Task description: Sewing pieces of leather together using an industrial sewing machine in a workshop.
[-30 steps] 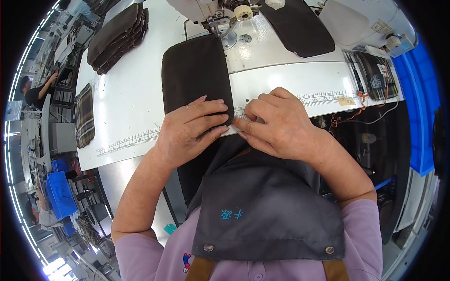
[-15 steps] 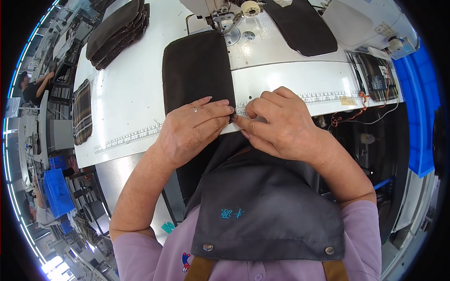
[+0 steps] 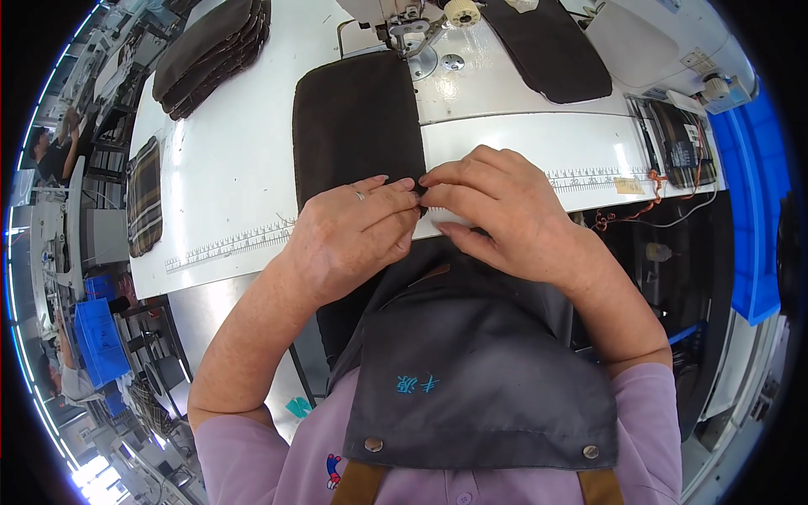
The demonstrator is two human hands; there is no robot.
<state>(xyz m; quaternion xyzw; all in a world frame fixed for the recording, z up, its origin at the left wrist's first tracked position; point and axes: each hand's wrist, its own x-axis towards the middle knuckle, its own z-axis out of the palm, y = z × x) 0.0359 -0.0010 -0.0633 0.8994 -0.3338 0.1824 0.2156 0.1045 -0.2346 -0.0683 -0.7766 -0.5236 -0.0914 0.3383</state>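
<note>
Panel, dark brown, is lying flat on the white table in front of you, its far right corner reaching the sewing machine's presser foot. Your left hand is resting over its near end, fingers lying close together; whether the thumb is pinching, you're leaving no way to tell. Your right hand is touching the near right corner with its fingertips, thumb standing apart. A brown stack is sitting far left, checked cloth lying nearer.
</note>
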